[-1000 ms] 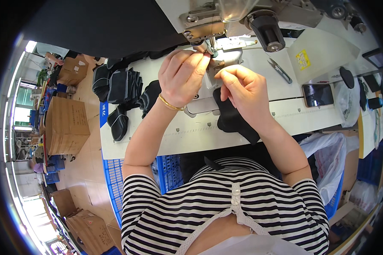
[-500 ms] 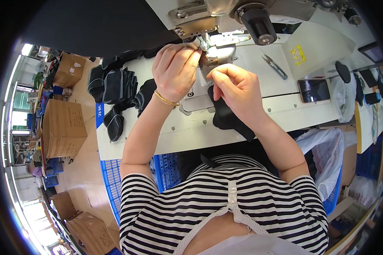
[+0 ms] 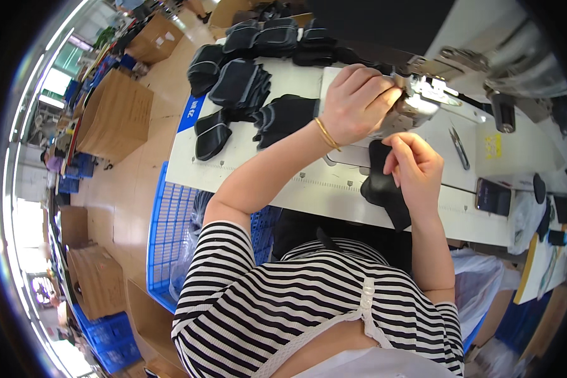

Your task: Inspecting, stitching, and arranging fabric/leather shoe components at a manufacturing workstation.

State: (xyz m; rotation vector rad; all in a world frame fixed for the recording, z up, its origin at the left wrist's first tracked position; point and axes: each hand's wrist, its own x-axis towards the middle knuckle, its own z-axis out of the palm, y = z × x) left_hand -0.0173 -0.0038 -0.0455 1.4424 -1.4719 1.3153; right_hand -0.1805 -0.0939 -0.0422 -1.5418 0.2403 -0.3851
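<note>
My left hand, a gold bangle at its wrist, is raised to the needle area of a sewing machine. Its fingers pinch together there, and whatever they hold is hidden. Closer to me on the right, my right hand has thumb and forefinger closed; anything between them is too small to see. A black fabric piece lies below and beside that hand, hanging toward the table's front edge. Left of my left arm sit several stacks of dark, grey-edged fabric pieces on the white table.
Thread snips and a phone lie at the right of the table, near a translucent box. A blue crate stands below the table's left side. Cardboard cartons stand on the floor farther left.
My view has swung left, so table and machine appear farther right and more fabric stacks show. Both hands keep their closed poses near the machine.
</note>
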